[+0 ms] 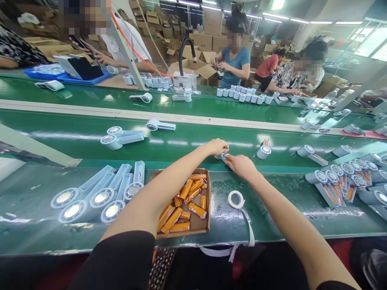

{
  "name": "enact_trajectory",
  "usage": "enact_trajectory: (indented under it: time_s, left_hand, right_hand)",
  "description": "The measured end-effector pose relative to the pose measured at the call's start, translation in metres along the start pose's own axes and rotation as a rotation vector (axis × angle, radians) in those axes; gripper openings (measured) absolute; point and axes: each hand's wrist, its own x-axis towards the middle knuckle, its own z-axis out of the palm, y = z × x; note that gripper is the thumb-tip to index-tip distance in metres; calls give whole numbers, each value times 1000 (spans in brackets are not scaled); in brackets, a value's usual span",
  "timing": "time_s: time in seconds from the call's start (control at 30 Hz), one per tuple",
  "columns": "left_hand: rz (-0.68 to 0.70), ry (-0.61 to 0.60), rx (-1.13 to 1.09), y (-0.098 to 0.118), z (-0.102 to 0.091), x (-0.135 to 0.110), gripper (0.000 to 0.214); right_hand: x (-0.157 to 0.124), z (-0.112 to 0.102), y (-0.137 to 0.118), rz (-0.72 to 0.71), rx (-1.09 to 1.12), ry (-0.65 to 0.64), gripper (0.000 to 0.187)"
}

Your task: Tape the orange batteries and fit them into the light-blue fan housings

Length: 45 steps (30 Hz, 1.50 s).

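Both my arms reach forward to the near edge of the green conveyor belt point(187, 143). My left hand point(217, 146) and my right hand point(241, 165) close together on one pale blue handheld fan part point(223, 156), mostly hidden under the fingers. Below my left forearm stands a cardboard box point(208, 209) with several orange battery cells point(181, 205). A roll of white tape point(236, 199) lies on the bench right of the box, its loose end hanging over the front edge.
Several pale blue fan bodies point(96, 197) lie at the near left, and several opened ones with orange cells point(338, 181) at the right. More fans point(121, 137) ride the belt. Other people point(234, 60) work at the far side among cardboard boxes.
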Motion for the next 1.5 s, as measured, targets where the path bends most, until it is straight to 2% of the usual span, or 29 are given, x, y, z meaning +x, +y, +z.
enact_trajectory:
  time_s: [0.13, 0.23, 0.3, 0.37, 0.43, 0.53, 0.6, 0.63, 0.73, 0.8, 0.87, 0.97, 1.07, 1.13, 1.17, 1.23, 1.3, 1.37, 1.43, 1.5]
  left_hand:
    - [-12, 17, -20, 5, 1, 1, 28]
    - [-45, 23, -11, 15, 0, 0, 27]
    - [-88, 34, 6, 22, -3, 0, 27]
    - [-158, 58, 30, 28, -6, 2, 33]
    - [-232, 85, 55, 35, -11, 2, 36]
    - [-278, 129, 93, 49, -14, -12, 38]
    - [-227, 155, 118, 66, -8, -34, 42]
    - [-154, 146, 128, 76, -2, -49, 40]
    - [261, 9, 164, 104, 26, -101, 26]
    - [465, -54, 228, 113, 47, -129, 29]
    - [504, -41, 303, 116, 65, -144, 29]
    - [465, 7, 371, 120, 77, -143, 20]
    - [464, 18, 394, 129, 74, -141, 9]
    - [513, 71, 389, 139, 66, -153, 9]
    - [555, 124, 377, 145, 61, -164, 11]
    - [650, 256, 341, 156, 53, -193, 15]
    - [726, 353, 279, 166, 50, -226, 14]
    - [751, 425, 193, 171, 57, -257, 9]
    - [723, 498, 90, 173, 72, -281, 9]
    - [661, 574, -7, 173, 91, -298, 20]
  right_hand:
    - [12, 1, -6, -3, -21, -33, 41]
    - [17, -6, 4, -13, 28, -11, 43]
    - [11, -13, 15, -13, 75, 50, 40]
    - [-7, -16, 25, 16, 114, 161, 37]
    - [-36, -10, 30, 66, 144, 284, 38]
    - [-99, 17, 28, 88, 354, 371, 32]
    - [-143, 42, 24, 71, 500, 328, 25]
    - [-162, 54, 22, 62, 525, 298, 26]
    - [-200, 86, 17, 44, 445, 296, 22]
    - [-212, 101, 17, 27, 406, 341, 17]
    - [-221, 110, 14, -1, 403, 379, 27]
    - [-242, 118, 1, -64, 427, 418, 37]
    - [-269, 121, -17, -161, 466, 382, 41]
    - [-283, 117, -18, -203, 540, 332, 41]
    - [-285, 113, -14, -185, 588, 328, 43]
    - [-280, 102, 0, -56, 694, 363, 50]
    - [-258, 88, 14, 110, 805, 417, 56]
    - [-224, 71, 15, 176, 924, 438, 55]
    - [-183, 52, 0, 85, 973, 431, 48]
    - [-140, 33, -29, -134, 868, 375, 36]
